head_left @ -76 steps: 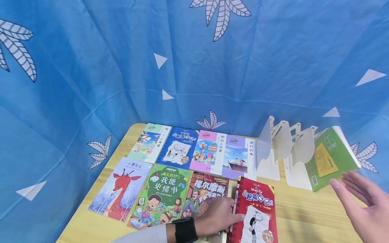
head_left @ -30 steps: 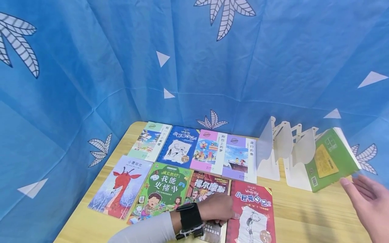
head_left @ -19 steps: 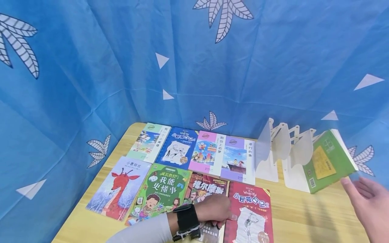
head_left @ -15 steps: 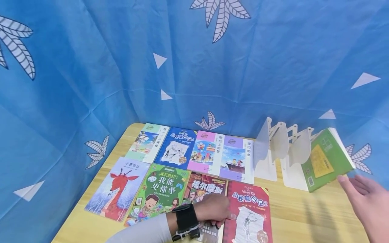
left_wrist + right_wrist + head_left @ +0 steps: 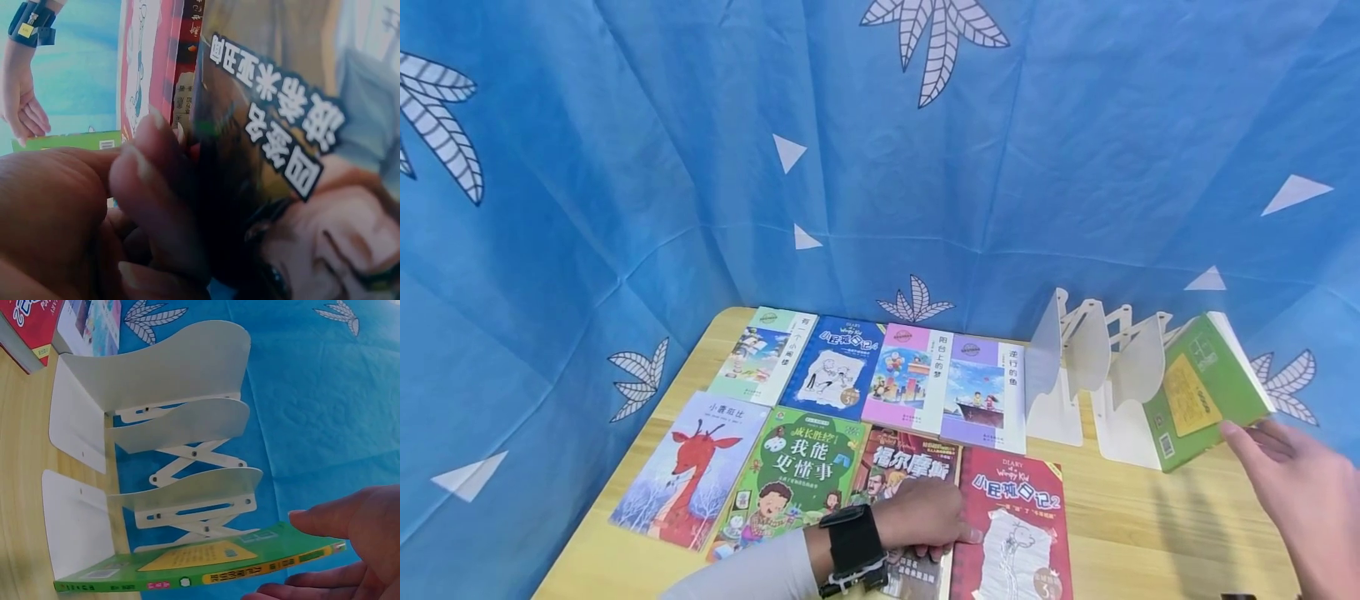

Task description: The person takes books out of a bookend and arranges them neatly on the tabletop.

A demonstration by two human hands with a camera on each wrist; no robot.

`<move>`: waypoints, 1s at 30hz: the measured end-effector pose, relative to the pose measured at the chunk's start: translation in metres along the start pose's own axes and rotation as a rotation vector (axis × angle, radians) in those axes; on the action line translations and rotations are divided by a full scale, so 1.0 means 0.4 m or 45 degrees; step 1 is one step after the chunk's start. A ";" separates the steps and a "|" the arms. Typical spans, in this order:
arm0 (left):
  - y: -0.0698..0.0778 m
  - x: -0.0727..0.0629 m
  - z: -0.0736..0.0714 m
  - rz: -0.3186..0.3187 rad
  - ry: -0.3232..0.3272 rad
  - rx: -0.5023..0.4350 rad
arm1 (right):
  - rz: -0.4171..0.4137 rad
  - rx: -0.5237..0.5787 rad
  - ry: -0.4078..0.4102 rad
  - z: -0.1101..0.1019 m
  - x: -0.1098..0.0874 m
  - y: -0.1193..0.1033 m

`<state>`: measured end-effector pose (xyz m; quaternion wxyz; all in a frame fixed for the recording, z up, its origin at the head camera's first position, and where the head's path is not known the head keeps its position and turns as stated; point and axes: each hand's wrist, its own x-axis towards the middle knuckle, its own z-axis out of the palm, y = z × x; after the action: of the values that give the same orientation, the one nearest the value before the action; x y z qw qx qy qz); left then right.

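Observation:
My left hand (image 5: 925, 510) has curled fingers at the spine edge of a red Diary of a Wimpy Kid book (image 5: 1037, 500), its thumb lying on the cover edge. That book lies flat; its red and black spine shows in the left wrist view. Under the same hand is a brown detective book (image 5: 269, 112). On the right, a green book (image 5: 1202, 392) leans in the last slot of a white metal bookend rack (image 5: 169, 369). My right hand (image 5: 356, 544) is around its outer edge, thumb at the cover and straight fingers below, with a gap to the book.
To the left lie a deer book (image 5: 692, 467) and a green children's book (image 5: 797, 467). Behind them are light green (image 5: 760, 354), blue (image 5: 835, 362), pink (image 5: 906, 375) and purple (image 5: 981, 392) books. A blue curtain (image 5: 850, 167) hangs behind the wooden table (image 5: 1120, 533).
The red book has gone from slightly tilted to flat beside the brown one. The left hand has stayed at its edge. My right hand has moved in until its thumb reaches the green book.

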<state>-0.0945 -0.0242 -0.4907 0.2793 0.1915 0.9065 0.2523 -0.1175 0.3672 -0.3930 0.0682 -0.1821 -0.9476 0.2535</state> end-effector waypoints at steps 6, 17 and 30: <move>-0.002 -0.006 -0.006 0.020 0.029 0.042 | -0.068 -0.132 0.007 0.003 0.018 -0.009; -0.022 -0.003 -0.029 0.113 0.161 -0.037 | -0.200 -0.149 0.066 0.027 0.050 -0.007; -0.035 -0.010 -0.047 0.450 0.225 0.020 | -0.046 -0.104 0.047 0.050 0.061 -0.014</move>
<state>-0.1057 -0.0437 -0.4836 0.1483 0.3270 0.8817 0.3062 -0.1464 0.3628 -0.4064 0.0827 -0.1723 -0.9589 0.2099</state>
